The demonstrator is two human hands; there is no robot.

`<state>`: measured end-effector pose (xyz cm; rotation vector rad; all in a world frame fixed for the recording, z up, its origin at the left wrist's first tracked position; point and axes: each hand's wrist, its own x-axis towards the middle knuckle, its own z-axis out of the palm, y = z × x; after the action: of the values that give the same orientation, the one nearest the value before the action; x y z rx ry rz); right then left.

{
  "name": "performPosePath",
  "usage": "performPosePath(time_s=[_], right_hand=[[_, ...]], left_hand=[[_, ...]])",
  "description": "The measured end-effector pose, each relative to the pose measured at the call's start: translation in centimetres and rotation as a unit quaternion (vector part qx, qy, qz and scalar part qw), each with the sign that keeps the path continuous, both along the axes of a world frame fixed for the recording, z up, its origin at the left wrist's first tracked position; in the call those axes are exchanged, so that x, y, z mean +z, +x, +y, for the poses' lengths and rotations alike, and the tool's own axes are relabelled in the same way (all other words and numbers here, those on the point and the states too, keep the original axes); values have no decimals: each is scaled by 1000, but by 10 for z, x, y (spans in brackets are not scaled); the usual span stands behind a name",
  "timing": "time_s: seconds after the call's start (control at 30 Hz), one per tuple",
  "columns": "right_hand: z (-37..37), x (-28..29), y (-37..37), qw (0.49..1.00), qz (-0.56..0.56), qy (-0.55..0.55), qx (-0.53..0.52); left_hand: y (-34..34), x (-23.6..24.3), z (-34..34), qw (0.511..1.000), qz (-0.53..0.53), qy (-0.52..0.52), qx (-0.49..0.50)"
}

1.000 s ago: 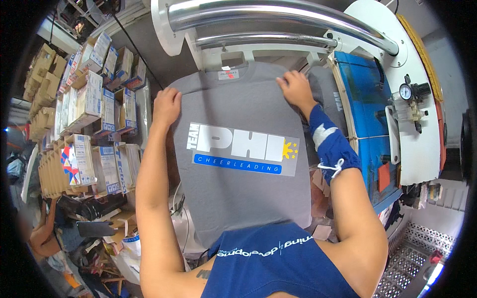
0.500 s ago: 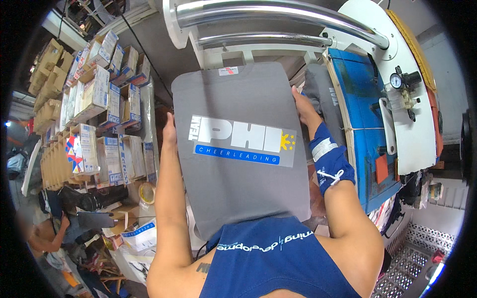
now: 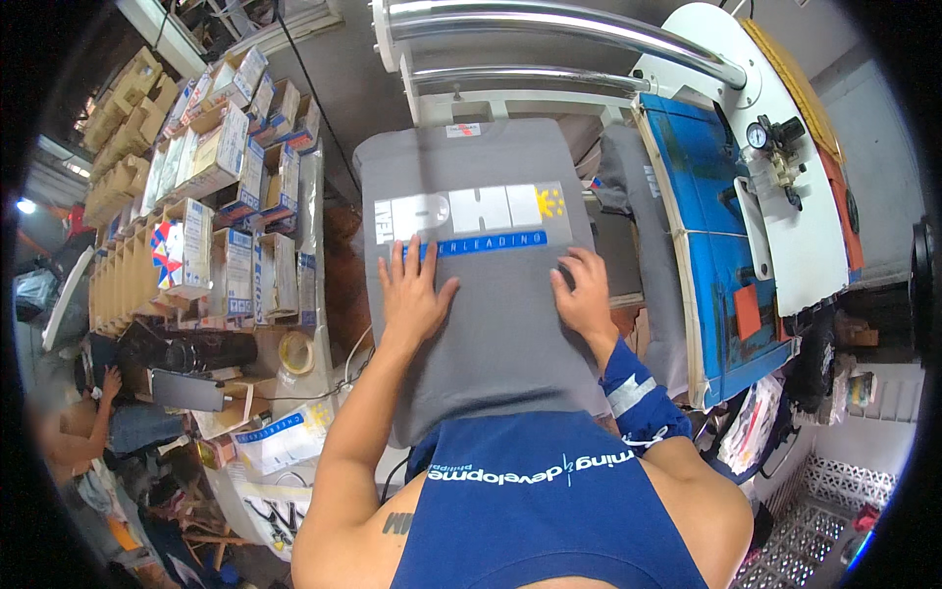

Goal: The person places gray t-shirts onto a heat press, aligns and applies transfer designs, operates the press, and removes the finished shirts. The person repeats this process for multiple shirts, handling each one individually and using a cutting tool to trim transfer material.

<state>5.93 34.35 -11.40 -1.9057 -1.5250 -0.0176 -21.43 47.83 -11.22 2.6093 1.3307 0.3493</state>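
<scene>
A grey shirt (image 3: 500, 344) lies spread flat over a board in front of me, its collar label (image 3: 463, 130) at the far end. On its chest rests a clear transfer sheet (image 3: 557, 221) with large white letters, a blue bar and a yellow sun. My left hand (image 3: 414, 299) lies on the shirt with fingers spread, the fingertips over the left part of the blue bar. Just below the sheet's right end, my right hand (image 3: 591, 299) touches the shirt, its fingers apart and slightly bent. Neither hand holds anything.
Chrome bars (image 3: 569, 29) of a white-framed machine cross the far side. A blue panel (image 3: 702, 226) and pressure gauge (image 3: 758, 134) stand right, beside another grey garment (image 3: 653, 265). Cardboard boxes (image 3: 211, 152) crowd the left; another transfer sheet (image 3: 285, 442) lies lower left, near another person (image 3: 88, 432).
Both hands have come from the shirt's side edges onto its front. The transfer sheet now sits nearer the collar, and its downward slope to the right is gone.
</scene>
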Motion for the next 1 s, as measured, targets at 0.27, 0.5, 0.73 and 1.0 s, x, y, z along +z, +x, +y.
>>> performPosePath(time_s=[0.27,0.5,0.73,1.0], right_hand=[[39,3,-6,993,-101,-63,-2],[32,-1,1,990,-116,-77,-3],[32,0,-6,985,-125,-93,-68],[32,-6,-2,991,-112,-51,-57]], left_hand=[[5,-5,16,993,-72,56,68],[-22,-11,18,989,-89,114,21],[-18,-11,16,986,-112,118,25],[-21,-13,16,986,-124,112,28]])
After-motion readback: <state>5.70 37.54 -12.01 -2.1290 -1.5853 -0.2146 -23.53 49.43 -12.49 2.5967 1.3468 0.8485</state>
